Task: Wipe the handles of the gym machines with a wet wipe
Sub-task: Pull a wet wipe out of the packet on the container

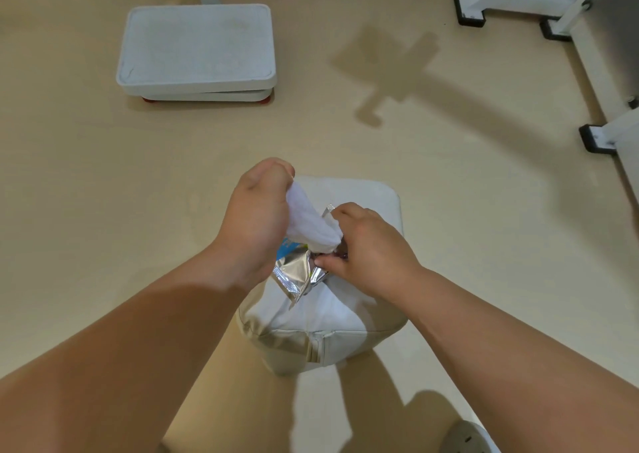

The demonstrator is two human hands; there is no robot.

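Two closed grips: left hand [257, 210] on up-left-slanted wet wipe [307, 224], right hand [370, 248] on foil packet [294, 272].

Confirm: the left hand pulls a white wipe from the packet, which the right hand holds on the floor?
Not the floor: the head view shows the right hand holding the packet over the seat. The left hand pulls the wipe.

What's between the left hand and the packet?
The wipe: it runs from the left hand down into the packet, which the right hand pinches. Head view shows it.
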